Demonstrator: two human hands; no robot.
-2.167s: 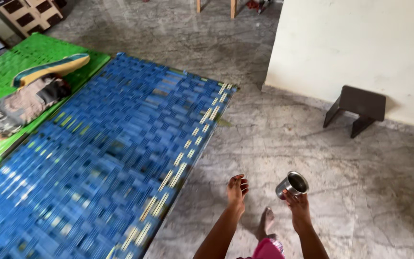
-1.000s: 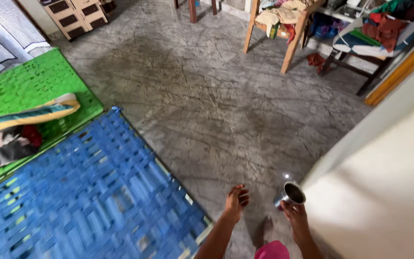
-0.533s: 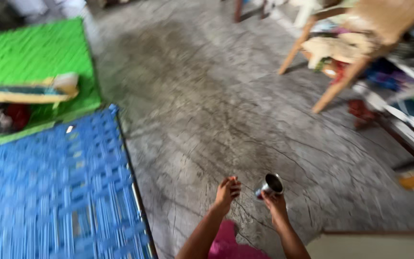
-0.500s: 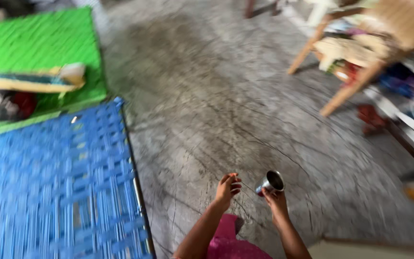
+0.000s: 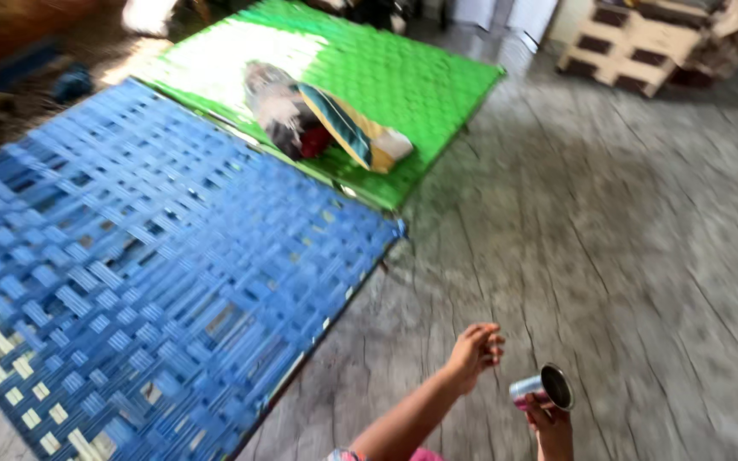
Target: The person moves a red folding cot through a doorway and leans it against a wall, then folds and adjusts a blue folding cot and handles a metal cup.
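Observation:
My right hand [image 5: 550,425] holds a small steel cup [image 5: 542,388] near the bottom edge of the view, its dark mouth tipped to the right. My left hand [image 5: 473,350] hangs just left of the cup with loosely curled fingers and nothing in it, over the grey stone floor [image 5: 625,239]. Both forearms come up from the bottom of the frame, and a scrap of pink cloth shows beneath them.
A blue woven cot [image 5: 130,273] fills the left side, its corner close to my left hand. Behind it lies a green woven cot [image 5: 420,77] with a pillow [image 5: 352,128] and bundled cloth [image 5: 279,107]. A pale panelled cupboard [image 5: 634,43] stands at the top right.
The view has swung left: the wooden chair and cluttered shelf have left the frame and the two cots now fill it. The cup stays in my right hand, lower and further right.

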